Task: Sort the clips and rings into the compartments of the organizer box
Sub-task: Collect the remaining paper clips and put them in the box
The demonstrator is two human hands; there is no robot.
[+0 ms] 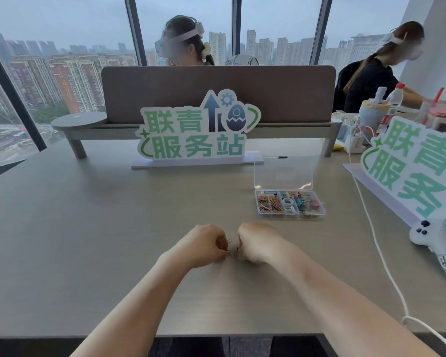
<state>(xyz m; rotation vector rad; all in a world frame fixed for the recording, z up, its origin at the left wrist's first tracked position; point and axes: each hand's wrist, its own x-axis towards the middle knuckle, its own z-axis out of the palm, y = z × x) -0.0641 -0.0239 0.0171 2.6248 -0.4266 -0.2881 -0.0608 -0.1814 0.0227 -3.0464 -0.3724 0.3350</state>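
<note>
A clear plastic organizer box [319, 213] stands open on the table, its lid [283, 173] upright behind it. Its compartments hold coloured paper clips [269, 204], white rings [289, 205] and binder clips [307, 202]. Nearer to me, my left hand [204, 244] and my right hand [259, 242] rest close together on the table, both curled. Small metal clips [228, 247] show between the fingertips of the two hands. My left hand pinches a clip; what my right hand's fingers hold is mostly hidden.
A green-lettered sign [196, 132] stands at the back centre before a brown desk divider [216, 94]. A second sign [420, 166], a white controller [428, 234] and a white cable [379, 253] lie to the right. Two people sit beyond the divider.
</note>
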